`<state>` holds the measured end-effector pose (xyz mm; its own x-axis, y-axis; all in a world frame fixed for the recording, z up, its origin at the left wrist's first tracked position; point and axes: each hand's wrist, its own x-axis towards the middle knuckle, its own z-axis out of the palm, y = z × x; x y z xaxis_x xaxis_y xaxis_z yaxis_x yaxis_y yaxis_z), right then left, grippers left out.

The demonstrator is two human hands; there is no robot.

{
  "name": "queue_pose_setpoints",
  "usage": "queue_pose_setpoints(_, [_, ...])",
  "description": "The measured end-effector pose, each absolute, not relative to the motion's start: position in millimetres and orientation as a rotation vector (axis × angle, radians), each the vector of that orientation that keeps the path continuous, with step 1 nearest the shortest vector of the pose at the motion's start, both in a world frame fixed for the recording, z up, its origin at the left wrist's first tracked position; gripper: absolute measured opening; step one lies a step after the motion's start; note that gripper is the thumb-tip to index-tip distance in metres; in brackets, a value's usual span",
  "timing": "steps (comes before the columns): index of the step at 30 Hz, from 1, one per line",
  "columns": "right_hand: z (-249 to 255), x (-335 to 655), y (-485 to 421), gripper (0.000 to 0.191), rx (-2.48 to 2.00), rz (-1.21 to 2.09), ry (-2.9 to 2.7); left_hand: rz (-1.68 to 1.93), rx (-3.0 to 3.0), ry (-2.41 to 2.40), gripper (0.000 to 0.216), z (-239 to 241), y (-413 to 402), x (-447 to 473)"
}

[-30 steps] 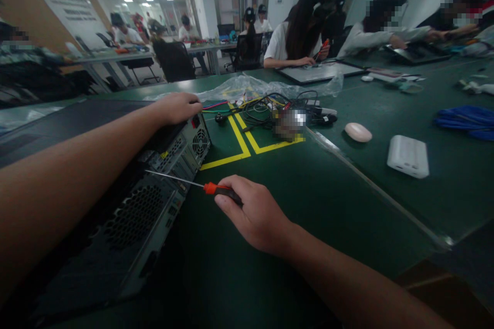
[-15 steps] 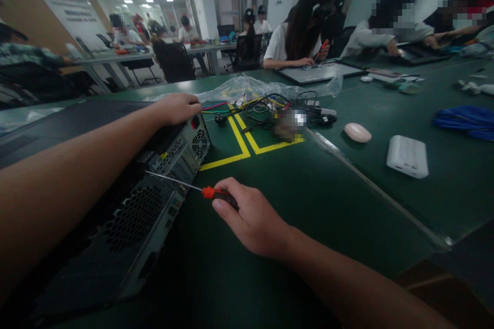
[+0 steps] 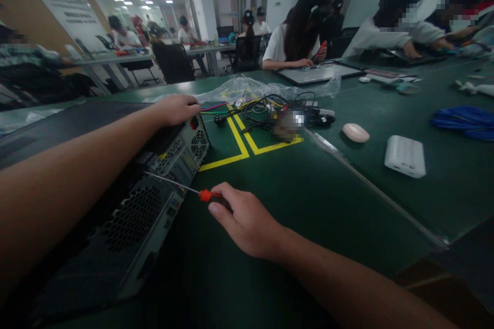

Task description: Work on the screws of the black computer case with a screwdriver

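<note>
Bright office, ceiling lights in rows, people seated at further tables. Green bench (image 3: 309, 190) in front, marked with yellow tape (image 3: 227, 161). Computer case (image 3: 133, 216) at left on the bench, its rear panel with vents and ports turned toward the right.

Screwdriver (image 3: 205, 195) between right hand and case. Long axis slants across the view: handle to the right and lower, thin shaft pointing left and slightly up, tip at the rear panel's edge. Contact at the tip cannot be made out.

Right hand (image 3: 247, 221): grip closed around the handle, thumb along the near side. Left hand (image 3: 177, 109): laid over the case's upper rear corner, fingers bent; how firmly its grip closes there, cannot tell.

Against one second ago: handle and right hand sit a little lower and further left; tip nearly unmoved, so the shaft's slope is slightly steeper. Left hand in the same spot on the case. Cable tangle (image 3: 261, 113) beyond, unchanged.
</note>
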<state>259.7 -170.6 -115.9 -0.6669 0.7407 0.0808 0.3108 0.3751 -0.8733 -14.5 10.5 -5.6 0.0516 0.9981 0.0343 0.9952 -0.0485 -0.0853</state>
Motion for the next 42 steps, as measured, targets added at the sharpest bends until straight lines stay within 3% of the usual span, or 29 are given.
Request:
queue_pose_setpoints(35, [-117,262,-167,0.015,-0.878,1.232,-2.201,0.051,-2.198,-2.130,0.072,-2,9,-10])
queue_pose_setpoints(42, [-111,270,-163,0.018,-0.890,1.107,-2.093,0.052,-2.207,-2.124,0.074,0,6,-7])
